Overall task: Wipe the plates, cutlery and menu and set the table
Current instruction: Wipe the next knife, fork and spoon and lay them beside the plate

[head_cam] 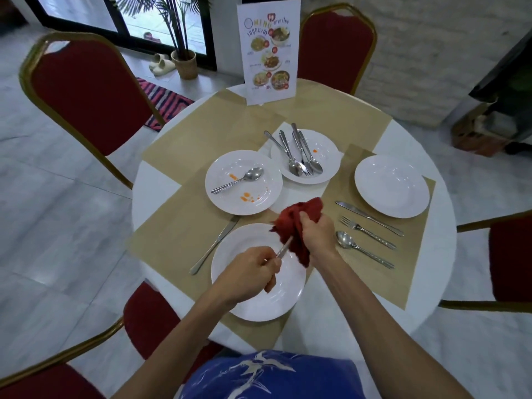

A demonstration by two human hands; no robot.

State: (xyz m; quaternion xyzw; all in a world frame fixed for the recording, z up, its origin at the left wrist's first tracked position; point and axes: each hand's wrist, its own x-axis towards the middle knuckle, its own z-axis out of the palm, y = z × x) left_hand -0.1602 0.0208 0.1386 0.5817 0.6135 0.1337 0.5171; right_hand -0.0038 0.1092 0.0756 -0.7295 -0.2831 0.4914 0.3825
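Wiping a utensil [285,247]: left hand [250,273] pinches its handle, right hand [316,230] grips red cloth [299,223]; a loose pinch risks dropping it onto the near plate [288,298].

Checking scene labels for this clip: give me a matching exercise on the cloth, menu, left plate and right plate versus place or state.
1 cloth
2 menu
3 left plate
4 right plate

a stands upright, farthest away
b empty, clean
c gripped by right hand
d holds one spoon

Pairs: 1-c, 2-a, 3-d, 4-b
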